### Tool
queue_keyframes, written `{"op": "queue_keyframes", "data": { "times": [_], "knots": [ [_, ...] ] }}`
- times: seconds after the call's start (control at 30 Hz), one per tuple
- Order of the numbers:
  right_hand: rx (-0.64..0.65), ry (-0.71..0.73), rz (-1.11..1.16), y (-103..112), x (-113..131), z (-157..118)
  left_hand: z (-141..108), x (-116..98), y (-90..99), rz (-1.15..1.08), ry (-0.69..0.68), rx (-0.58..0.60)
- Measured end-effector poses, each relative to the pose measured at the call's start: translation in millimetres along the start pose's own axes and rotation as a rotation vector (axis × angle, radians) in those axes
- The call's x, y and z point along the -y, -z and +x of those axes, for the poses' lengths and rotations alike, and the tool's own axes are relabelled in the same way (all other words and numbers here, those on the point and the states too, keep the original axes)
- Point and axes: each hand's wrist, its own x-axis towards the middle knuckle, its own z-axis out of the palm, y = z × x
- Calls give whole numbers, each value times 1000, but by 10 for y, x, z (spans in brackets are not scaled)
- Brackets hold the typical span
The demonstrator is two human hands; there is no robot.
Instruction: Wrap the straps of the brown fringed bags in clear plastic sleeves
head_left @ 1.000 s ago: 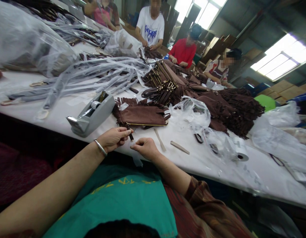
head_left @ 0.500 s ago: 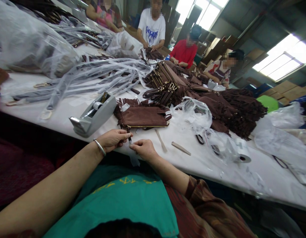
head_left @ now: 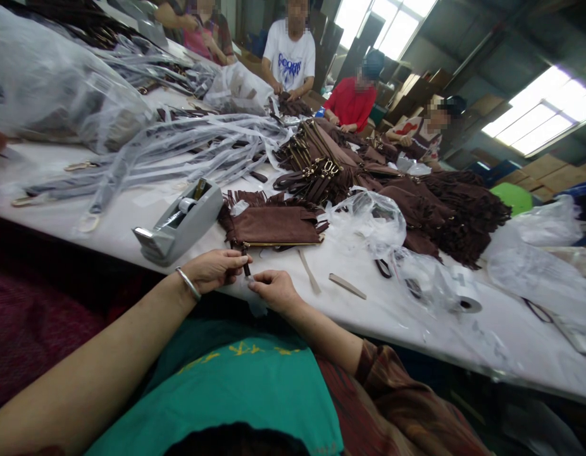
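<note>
Two pinches at the desk's near edge: our left grip holds the pouch's strap, our right grip plastic film; we judge the strap light, pliable, best held mid-length.

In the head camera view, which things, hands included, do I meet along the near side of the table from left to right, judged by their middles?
Grey tape dispenser, left hand, dark strap, right hand, pale strip, tan strip, white roll.
</note>
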Motion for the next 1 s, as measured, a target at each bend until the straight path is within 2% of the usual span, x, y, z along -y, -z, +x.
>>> {"op": "queue_keyframes", "data": {
  "times": [0.2,0.4,0.53,0.7,0.87,1.0],
  "knots": [
    [-90,43,7,3,-54,-39,30,36,18,0,9,-1],
    [-29,60,115,-33,-95,-8,48,88,21,49,-21,-3],
    [12,60,166,-15,-3,32,47,78,6,72,-17,-11],
    [-9,32,164,-44,130,143,43,50,-24,37,-16,-23],
    [-14,-99,245,-76,126,238,-133,118,-50,-71,-10,3],
    [-38,-125,276,-105,98,291,-303,330,-113,-114,71,27]
  ]
}}
